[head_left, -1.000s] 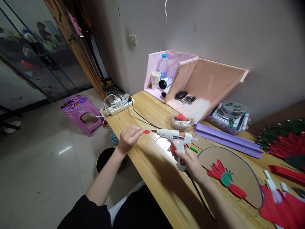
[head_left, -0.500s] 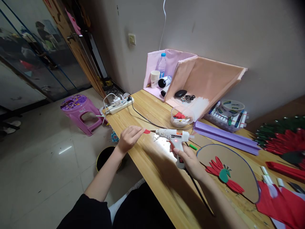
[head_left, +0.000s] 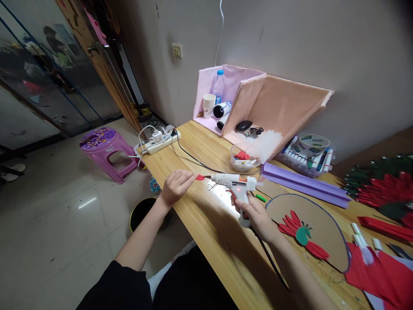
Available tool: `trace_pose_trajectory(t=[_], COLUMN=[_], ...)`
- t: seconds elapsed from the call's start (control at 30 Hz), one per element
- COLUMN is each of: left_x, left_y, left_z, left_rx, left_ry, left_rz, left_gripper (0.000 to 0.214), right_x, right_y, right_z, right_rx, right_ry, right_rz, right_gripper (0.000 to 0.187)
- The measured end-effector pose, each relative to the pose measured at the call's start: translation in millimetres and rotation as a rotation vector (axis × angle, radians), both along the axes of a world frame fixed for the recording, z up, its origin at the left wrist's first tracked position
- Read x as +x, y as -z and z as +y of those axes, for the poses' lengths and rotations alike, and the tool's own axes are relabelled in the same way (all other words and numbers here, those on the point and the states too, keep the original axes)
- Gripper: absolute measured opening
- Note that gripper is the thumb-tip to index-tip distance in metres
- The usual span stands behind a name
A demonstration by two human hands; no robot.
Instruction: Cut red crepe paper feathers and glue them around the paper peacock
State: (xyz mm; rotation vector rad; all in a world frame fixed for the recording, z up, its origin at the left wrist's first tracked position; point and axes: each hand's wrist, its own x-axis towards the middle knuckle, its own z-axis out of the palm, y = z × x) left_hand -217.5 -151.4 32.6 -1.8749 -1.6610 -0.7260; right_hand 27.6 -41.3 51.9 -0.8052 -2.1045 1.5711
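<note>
Over the table's left edge, my left hand point(head_left: 176, 186) is closed, pinching a small red paper petal point(head_left: 200, 177) by one end. My right hand point(head_left: 254, 212) is wrapped round the handle of a white hot glue gun point(head_left: 238, 185), its red light glowing. The gun's nozzle points left and is at or very near the petal's free end; whether they touch I cannot tell. Right of the gun lies a round cardboard piece point(head_left: 322, 224) with a blue rim. On it sits a bird figure with a green body point(head_left: 302, 236) and red petals point(head_left: 292, 223).
Behind the gun stand a clear bowl point(head_left: 245, 158) of paper scraps and a purple folded strip point(head_left: 305, 186). Farther back are an open pink box point(head_left: 277, 103) and a marker basket point(head_left: 306, 161). A power strip point(head_left: 161, 142) sits at the far corner; red paper point(head_left: 380, 271) lies front right.
The view has shifted very slightly. Both hands, the petal and the glue gun keep nearly the same positions, with the nozzle still at the petal's end.
</note>
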Motion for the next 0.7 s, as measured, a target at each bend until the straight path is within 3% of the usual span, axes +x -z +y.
trace_pose_trajectory(t=[0.7], left_x=[1.5], left_y=[-2.1], left_z=[4.8], left_rx=[0.054], left_ry=[0.046], left_rz=[0.021], left_gripper=[0.021], right_x=[-1.1], right_y=[-2.0], right_z=[1.3], right_rx=[-0.014], right_ry=[-0.021], right_rz=[-0.050], right_gripper=[0.031])
